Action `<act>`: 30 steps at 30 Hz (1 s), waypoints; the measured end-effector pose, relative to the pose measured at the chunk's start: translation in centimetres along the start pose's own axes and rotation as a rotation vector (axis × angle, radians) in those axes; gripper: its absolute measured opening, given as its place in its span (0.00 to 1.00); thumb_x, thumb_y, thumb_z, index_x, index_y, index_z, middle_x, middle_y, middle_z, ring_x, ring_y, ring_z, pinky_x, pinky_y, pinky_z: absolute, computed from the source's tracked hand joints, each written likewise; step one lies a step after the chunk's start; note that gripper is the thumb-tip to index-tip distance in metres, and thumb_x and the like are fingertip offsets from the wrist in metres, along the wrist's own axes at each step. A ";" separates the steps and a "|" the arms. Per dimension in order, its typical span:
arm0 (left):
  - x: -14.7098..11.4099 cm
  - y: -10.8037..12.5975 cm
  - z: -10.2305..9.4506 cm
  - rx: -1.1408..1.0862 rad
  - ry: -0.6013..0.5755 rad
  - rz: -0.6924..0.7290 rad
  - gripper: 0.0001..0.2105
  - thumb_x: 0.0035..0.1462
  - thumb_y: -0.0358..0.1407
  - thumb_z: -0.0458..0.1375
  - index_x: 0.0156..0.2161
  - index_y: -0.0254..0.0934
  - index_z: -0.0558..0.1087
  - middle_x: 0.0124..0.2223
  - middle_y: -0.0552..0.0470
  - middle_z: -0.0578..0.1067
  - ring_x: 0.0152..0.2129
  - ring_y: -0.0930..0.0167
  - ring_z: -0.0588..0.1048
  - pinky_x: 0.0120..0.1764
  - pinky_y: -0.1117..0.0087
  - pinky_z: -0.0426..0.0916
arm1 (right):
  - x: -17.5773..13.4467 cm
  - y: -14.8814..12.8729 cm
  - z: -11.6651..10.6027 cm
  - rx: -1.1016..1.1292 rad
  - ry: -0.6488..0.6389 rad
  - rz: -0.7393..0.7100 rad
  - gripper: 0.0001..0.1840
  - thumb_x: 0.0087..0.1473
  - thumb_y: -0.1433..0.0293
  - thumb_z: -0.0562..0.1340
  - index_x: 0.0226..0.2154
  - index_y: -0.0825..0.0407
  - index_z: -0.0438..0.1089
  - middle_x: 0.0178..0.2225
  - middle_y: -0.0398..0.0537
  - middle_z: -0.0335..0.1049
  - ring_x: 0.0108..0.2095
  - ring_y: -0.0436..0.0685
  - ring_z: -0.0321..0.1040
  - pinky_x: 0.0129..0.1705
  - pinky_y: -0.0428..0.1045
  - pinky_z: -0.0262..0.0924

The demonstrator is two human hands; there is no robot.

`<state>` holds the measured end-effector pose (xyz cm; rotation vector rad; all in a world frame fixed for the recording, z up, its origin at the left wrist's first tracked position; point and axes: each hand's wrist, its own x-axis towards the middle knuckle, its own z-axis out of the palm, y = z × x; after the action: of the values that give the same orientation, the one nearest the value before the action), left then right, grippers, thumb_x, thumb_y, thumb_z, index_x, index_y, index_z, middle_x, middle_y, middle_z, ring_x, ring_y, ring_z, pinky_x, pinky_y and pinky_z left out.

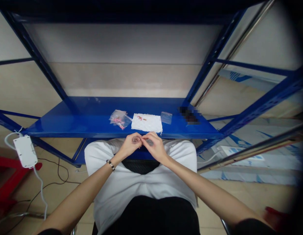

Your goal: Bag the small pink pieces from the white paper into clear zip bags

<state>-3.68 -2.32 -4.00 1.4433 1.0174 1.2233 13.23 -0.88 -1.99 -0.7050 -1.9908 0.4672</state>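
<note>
- The left hand [131, 143] and the right hand [154, 145] meet at centre frame, just below the front edge of the glossy blue metal shelf [87, 120]; the fingers [139, 139] of both are pinched together on a small clear plastic bag [142, 140], too small and blurred to tell whether it holds anything.
- The bag hangs in the air over the lap, off the shelf. If the pinch slips, it or anything in it likely falls onto the white and black clothing or down to the floor.
- The white paper tissue [146, 123] lies right at the shelf's front lip, with a few tiny red pieces [141, 117] on its far part. A knuckle lifting forward could nudge it, and the pieces may roll off.
- To its left, a clear bag of pink-red pieces [120, 119] sits near; to its right, an empty-looking small clear bag [166, 117]. Both are light and could slide on the slick surface.
- Open room: bare shelf stretches towards left and right of frame. The slanting blue uprights [205, 68] bound the sides.
- At lower left a white box on a cable [25, 150] hangs well apart from the hands.
</note>
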 end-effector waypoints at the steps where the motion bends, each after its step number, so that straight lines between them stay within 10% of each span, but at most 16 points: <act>1: 0.0 0.1 0.0 0.025 -0.004 0.007 0.06 0.51 0.34 0.61 0.34 0.34 0.70 0.26 0.56 0.71 0.22 0.76 0.70 0.30 0.74 0.66 | 0.0 0.2 0.0 -0.009 0.006 0.005 0.06 0.62 0.67 0.60 0.35 0.49 0.73 0.33 0.49 0.72 0.38 0.58 0.68 0.42 0.55 0.64; 30: -0.8 0.3 1.3 -0.111 -0.003 -0.039 0.10 0.47 0.34 0.66 0.30 0.33 0.68 0.26 0.56 0.71 0.24 0.76 0.70 0.31 0.74 0.65 | 0.0 -0.4 -0.2 0.037 -0.051 0.010 0.09 0.63 0.68 0.58 0.37 0.48 0.75 0.39 0.50 0.69 0.44 0.59 0.66 0.48 0.56 0.62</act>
<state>-2.56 -3.32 -3.88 1.3337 0.9562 1.2296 13.30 -1.18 -1.63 -0.6866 -2.0221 0.5321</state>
